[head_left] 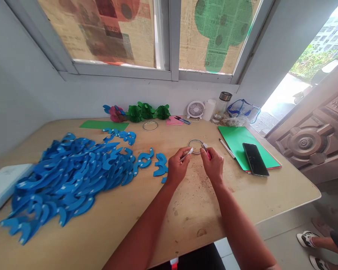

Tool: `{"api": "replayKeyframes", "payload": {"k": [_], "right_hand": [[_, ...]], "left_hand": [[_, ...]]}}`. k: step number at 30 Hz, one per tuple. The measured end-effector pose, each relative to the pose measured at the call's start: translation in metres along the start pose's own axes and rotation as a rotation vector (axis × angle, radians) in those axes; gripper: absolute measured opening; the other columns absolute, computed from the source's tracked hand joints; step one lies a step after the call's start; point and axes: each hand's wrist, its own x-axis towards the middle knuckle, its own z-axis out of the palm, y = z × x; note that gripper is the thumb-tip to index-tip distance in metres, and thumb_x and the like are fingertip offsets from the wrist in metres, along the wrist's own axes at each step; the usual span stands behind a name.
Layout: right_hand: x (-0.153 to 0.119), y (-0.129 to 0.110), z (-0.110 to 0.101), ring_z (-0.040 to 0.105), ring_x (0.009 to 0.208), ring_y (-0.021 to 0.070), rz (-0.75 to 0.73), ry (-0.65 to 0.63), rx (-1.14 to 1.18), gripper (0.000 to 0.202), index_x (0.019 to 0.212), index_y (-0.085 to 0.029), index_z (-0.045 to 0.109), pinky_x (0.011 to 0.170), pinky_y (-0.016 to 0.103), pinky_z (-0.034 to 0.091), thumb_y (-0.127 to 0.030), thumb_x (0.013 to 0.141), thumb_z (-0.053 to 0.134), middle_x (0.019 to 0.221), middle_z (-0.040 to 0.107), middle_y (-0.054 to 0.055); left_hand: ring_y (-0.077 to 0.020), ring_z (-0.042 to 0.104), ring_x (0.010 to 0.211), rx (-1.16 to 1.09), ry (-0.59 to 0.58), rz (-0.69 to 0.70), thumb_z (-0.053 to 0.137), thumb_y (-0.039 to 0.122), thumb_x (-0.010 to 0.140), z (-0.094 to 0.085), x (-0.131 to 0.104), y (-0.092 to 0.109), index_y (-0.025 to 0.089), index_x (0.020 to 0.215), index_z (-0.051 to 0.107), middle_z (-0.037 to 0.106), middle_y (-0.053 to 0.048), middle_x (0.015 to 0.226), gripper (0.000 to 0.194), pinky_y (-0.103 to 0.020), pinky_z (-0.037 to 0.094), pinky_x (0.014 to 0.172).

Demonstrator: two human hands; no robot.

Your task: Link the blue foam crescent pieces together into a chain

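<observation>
My left hand (179, 166) is closed, with a small white strip (190, 150) pinched between thumb and fingertips. My right hand (213, 164) is wrapped round a small tool with a pink handle (208, 154); its kind is mostly hidden by the fingers. A little white piece (205, 145) shows near the tool's tip. Just beyond both hands a thin ring (189, 143), like a narrow tape roll, lies on the table. Left of my left hand are blue curved cutouts (160, 165) with white patches.
A large heap of blue cutouts (81, 168) covers the table's left side, beside a white box (5, 183). A phone (255, 159) lies on green sheets (233, 135) at right, near a pen (227, 148). Along the wall stand a fan (195, 109) and bottle (222, 107).
</observation>
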Motion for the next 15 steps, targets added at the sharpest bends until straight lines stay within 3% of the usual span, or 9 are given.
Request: {"api": "replayKeyframes", "payload": {"k": [3,10,15], "right_hand": [[0.0,0.0,0.0,0.035,0.05,0.0104,0.002,0.002,0.014,0.037,0.066,-0.019,0.057,0.051,0.022,0.029,-0.051,0.08,0.045,0.05,0.044,-0.004],[0.0,0.004,0.003,0.035,0.05,0.0108,-0.03,-0.024,-0.012,0.038,0.066,-0.02,0.056,0.051,0.023,0.027,-0.053,0.08,0.045,0.051,0.046,-0.003],[0.0,0.007,0.005,0.033,0.048,0.0108,-0.065,-0.055,-0.075,0.039,0.063,-0.021,0.055,0.05,0.023,0.025,-0.054,0.081,0.042,0.052,0.047,-0.003]], "left_hand": [[-0.0191,0.063,0.088,0.091,0.028,0.028,0.057,0.021,0.077,0.01,0.001,-0.008,0.023,0.099,0.064,0.068,-0.005,0.094,0.024,-0.028,0.046,0.077],[-0.023,0.061,0.088,0.152,0.048,-0.023,0.06,0.018,0.073,0.033,0.015,-0.018,0.022,0.091,0.065,0.068,-0.007,0.09,0.019,-0.035,0.046,0.079],[-0.026,0.056,0.099,0.313,0.001,0.087,0.058,0.015,0.071,0.031,0.019,-0.011,0.021,0.09,0.066,0.067,-0.009,0.096,0.021,-0.041,0.04,0.09]]}}
